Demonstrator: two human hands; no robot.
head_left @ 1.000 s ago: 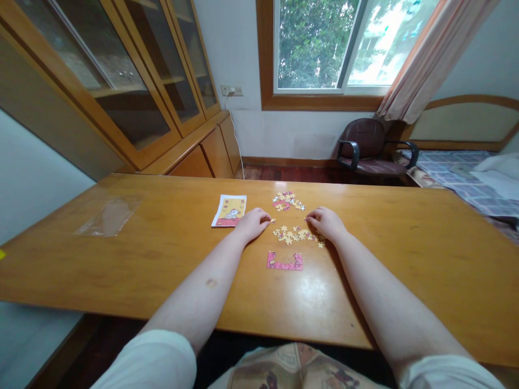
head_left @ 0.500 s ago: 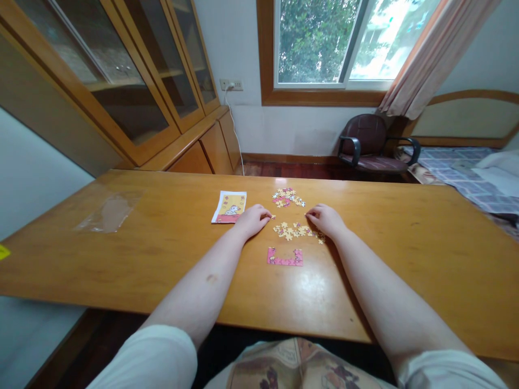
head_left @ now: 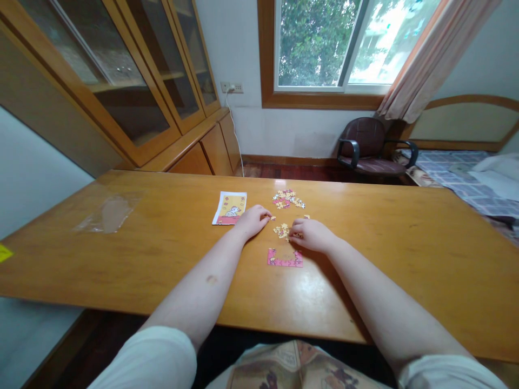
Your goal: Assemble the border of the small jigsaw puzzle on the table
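Observation:
My left hand rests on the table beside the picture sheet, thumb and fingers pinched at a small yellow puzzle piece. My right hand is lowered over the loose yellow pieces, covering the right part of that group. Its fingers are curled and close together among the pieces; what lies under them is hidden. Just beyond it sits a single piece. Nearer to me lies a joined pink section of the puzzle, shaped like a U with its opening away from me.
A mixed heap of pink, yellow and white pieces lies farther back. The picture sheet with a white animal on yellow is left of the pieces. A clear plastic bag lies on the left of the wooden table.
My right hand has moved left and toward me, from the single piece onto the yellow group. That piece now lies free on the table. My left hand has stayed in place.

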